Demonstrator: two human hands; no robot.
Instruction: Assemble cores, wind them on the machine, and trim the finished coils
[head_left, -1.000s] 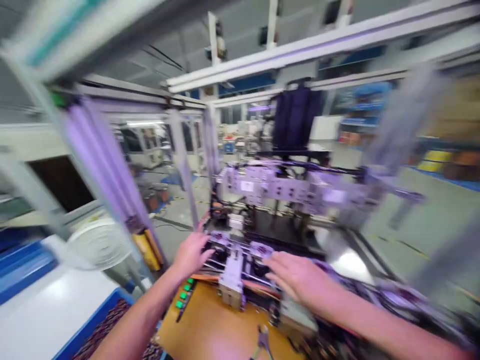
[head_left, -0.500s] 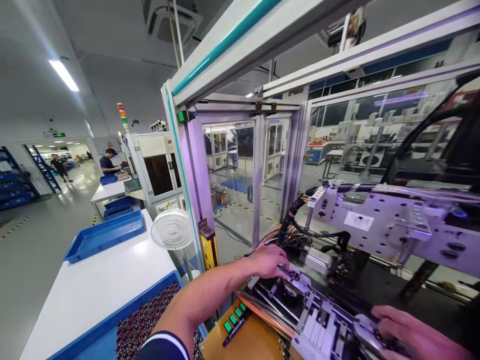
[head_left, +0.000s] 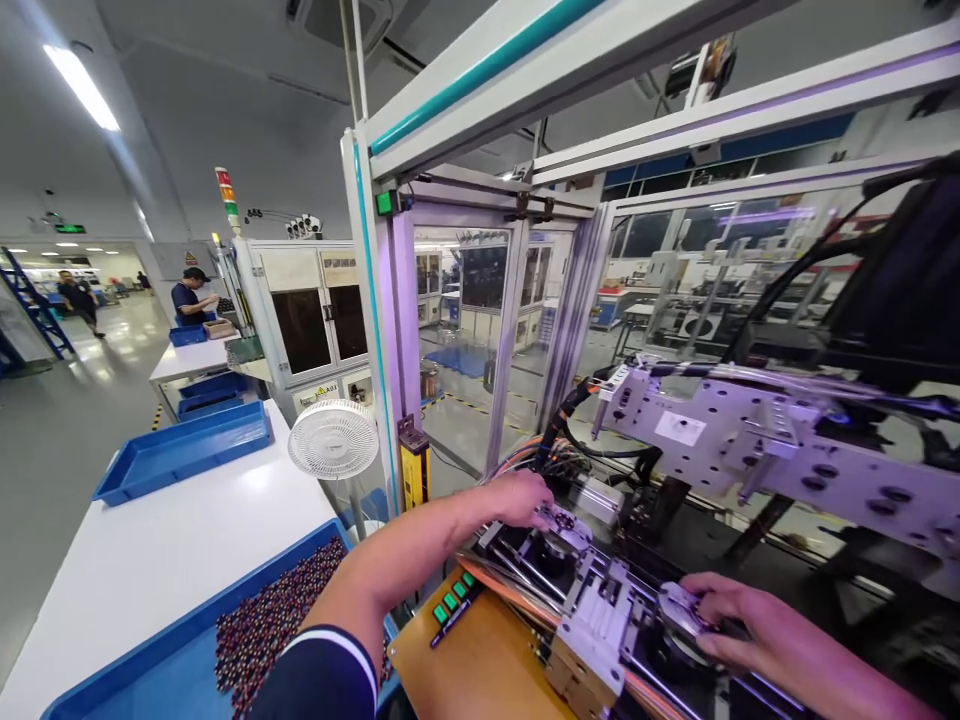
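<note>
My left hand (head_left: 523,498) reaches to the far metal fixture (head_left: 576,535). Its fingers are bent and pressed together at the edge of a small dark round part (head_left: 562,520) on top; whatever lies under the fingertips is hidden. At the nearer fixture (head_left: 679,612), my right hand (head_left: 731,618) is curled, thumb and fingers closing over the right side of the round top. What those fingers grip is too small and too covered to name. Between the two fixtures stands a slotted metal block (head_left: 596,625).
An orange-brown panel (head_left: 480,660) with several green buttons (head_left: 454,597) lies below my left forearm. A blue tray (head_left: 187,645) of small dark pieces, another blue tray (head_left: 187,455) and a white fan (head_left: 334,440) are at left. A perforated metal plate (head_left: 720,430) spans above the fixtures.
My view has turned slightly right and down, so the fixtures sit further left. The right hand's thumb now shows at the nearer fixture. My left hand stays at the far fixture.
</note>
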